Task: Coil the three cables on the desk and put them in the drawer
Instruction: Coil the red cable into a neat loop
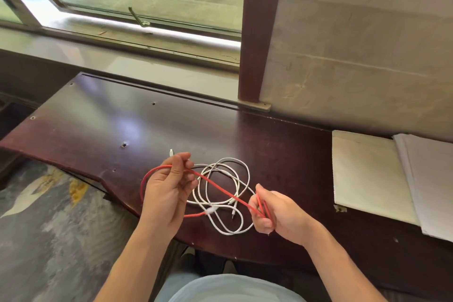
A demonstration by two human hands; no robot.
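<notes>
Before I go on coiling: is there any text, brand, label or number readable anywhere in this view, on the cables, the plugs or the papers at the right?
None can be read.
Red cable, held in the left hand and right hand: no marking visible.
White cables and their plugs: too small to show any print.
Notepad and paper stack on the desk: blank as seen.
</notes>
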